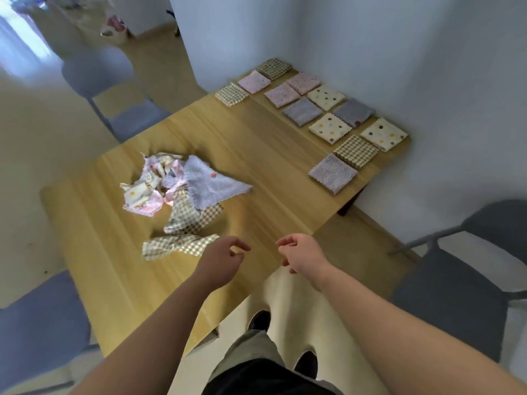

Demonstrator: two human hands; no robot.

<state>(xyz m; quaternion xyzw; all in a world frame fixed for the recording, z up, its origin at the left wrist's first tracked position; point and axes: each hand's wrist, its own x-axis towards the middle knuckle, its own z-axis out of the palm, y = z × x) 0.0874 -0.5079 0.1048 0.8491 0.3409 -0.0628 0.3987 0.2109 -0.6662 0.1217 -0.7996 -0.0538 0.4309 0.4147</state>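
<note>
Beside left hand (pixel 221 259), checked cloth (pixel 175 246)

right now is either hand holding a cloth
No, the left hand and right hand hover over the table with loosely curled fingers and nothing in them.

A home room: wooden table (pixel 285 155), grey chairs (pixel 456 280), white walls (pixel 399 38).

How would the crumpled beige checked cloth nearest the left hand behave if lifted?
The crumpled beige checked cloth probably flops and drapes: it lies twisted in soft folds. Likely light, being thin. Pushed, it would probably bunch rather than slide.
</note>
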